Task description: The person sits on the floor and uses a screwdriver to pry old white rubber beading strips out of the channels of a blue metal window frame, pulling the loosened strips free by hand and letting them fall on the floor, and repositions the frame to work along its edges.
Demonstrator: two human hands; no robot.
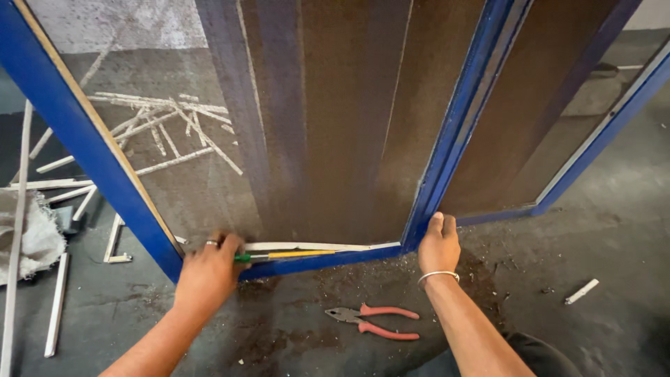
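My left hand (209, 269) grips a tool with a green and yellow handle (293, 255), laid along the bottom rail of a blue-framed mesh screen (317, 262). A thin white strip (314, 246) runs along that rail just above the tool. On the frame's lower right corner rests my right hand (438, 246), thumb up against the blue upright (447, 146). It wears a metal bangle. Brown mesh (335, 119) fills the frame. A second blue-framed screen (593, 139) leans behind on the right.
Red-handled pliers (373, 322) lie on the dark floor between my arms. Several loose white strips (160, 126) are scattered at the back left, a grey cloth (28, 237) lies at the left edge, and a short white piece (581, 291) lies at the right.
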